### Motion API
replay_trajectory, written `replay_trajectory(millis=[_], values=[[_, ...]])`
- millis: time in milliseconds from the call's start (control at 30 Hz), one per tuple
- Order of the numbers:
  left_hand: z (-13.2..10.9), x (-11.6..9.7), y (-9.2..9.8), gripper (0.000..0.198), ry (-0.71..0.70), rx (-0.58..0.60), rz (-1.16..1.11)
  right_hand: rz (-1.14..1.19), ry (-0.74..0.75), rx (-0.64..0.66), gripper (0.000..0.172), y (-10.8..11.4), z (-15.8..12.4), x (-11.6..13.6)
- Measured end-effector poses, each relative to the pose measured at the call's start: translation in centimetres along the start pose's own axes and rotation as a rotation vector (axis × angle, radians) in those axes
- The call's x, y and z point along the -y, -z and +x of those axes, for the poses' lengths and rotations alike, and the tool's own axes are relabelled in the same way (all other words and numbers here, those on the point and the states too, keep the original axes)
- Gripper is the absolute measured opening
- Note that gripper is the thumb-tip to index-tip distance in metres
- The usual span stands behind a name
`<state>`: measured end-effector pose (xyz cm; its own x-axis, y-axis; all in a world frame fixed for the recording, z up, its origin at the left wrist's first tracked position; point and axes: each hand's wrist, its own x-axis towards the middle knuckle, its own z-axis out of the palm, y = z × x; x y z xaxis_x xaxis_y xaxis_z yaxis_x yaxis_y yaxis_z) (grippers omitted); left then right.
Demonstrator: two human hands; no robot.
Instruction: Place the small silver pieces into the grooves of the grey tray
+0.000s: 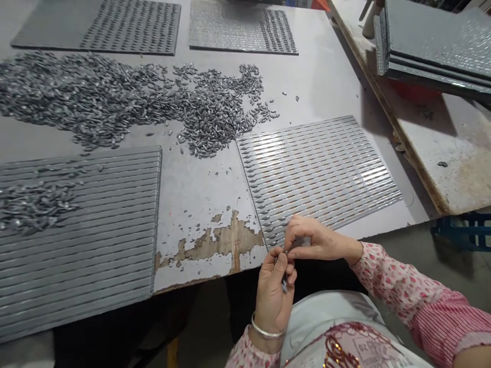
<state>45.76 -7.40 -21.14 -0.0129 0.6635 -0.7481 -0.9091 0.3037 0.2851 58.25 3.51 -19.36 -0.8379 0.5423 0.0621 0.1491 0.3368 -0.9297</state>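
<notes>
My left hand is closed around small grey spindle-shaped pieces, whose ends stick out below its curled fingers. Meeting it at the thumb tip, my right hand has thumb and forefinger in a pinch; a dark speck shows there, too small to name. Both hands are at the table's front edge, by the near left corner of a shiny ridged board. Along that board's left side runs a column of the same grey pieces, lying in its grooves.
A large heap of loose grey pieces spreads across the table. At left, a grey ridged board carries another pile. Two partly filled boards lie at the back. Stacked boards stand on the right side table.
</notes>
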Motion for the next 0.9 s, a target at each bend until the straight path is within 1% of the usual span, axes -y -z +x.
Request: replay_trajectory(millis=[100,167,200,233,300,367,400,500,567,633,700,767,833,867,900], values=[[-0.2,-0.2,-0.3,0.022,-0.011,0.017,-0.009,0.129,-0.09,-0.021,0.022,-0.4,-0.1,-0.3],[-0.4,-0.4,-0.6,0.02,0.006,0.016,-0.003,0.227,-0.166,-0.078,0.022,-0.3,0.2,-0.7],[-0.4,-0.6,-0.7,0.021,0.024,0.009,0.005,0.226,-0.196,-0.124,0.021,-0.1,0.5,-1.0],[-0.5,-0.8,-0.8,0.023,0.043,0.001,0.014,0.172,-0.208,-0.172,0.018,0.2,0.9,-1.4],[-0.5,-0.9,-0.7,0.021,0.067,-0.011,0.022,-0.064,-0.178,-0.224,0.013,0.9,1.7,-2.1],[-0.5,-1.0,-0.4,0.013,0.077,0.001,0.014,-0.317,-0.13,-0.201,0.009,1.4,2.6,-2.9],[-0.4,-0.9,-0.3,0.01,0.085,0.012,0.006,-0.404,-0.107,-0.178,0.009,1.5,2.9,-3.2],[-0.4,-0.7,0.0,0.006,0.102,0.034,-0.021,-0.544,-0.096,-0.135,0.005,1.3,3.6,-4.0],[-0.4,-0.8,-0.1,0.01,0.113,-0.004,-0.036,-0.599,-0.103,-0.113,0.005,1.1,3.9,-4.3],[-0.4,-0.9,-0.3,0.017,0.146,-0.057,-0.053,-0.638,-0.098,-0.088,0.007,0.9,4.0,-4.6],[-0.4,-1.1,-0.6,0.022,0.175,-0.078,-0.075,-0.658,-0.08,-0.07,0.009,1.0,4.2,-4.8],[-0.3,-1.2,-0.8,0.025,0.171,-0.06,-0.104,-0.659,-0.079,-0.092,0.01,1.1,4.1,-4.7],[-0.3,-1.3,-0.8,0.029,0.156,-0.021,-0.138,-0.602,-0.073,-0.125,0.009,1.2,3.9,-4.0],[-0.2,-1.3,-0.8,0.031,0.149,-0.001,-0.155,-0.551,-0.057,-0.117,0.009,1.2,3.6,-3.5],[-0.2,-1.3,-0.8,0.033,0.138,0.016,-0.171,-0.493,-0.028,-0.078,0.01,1.3,3.4,-2.8]])
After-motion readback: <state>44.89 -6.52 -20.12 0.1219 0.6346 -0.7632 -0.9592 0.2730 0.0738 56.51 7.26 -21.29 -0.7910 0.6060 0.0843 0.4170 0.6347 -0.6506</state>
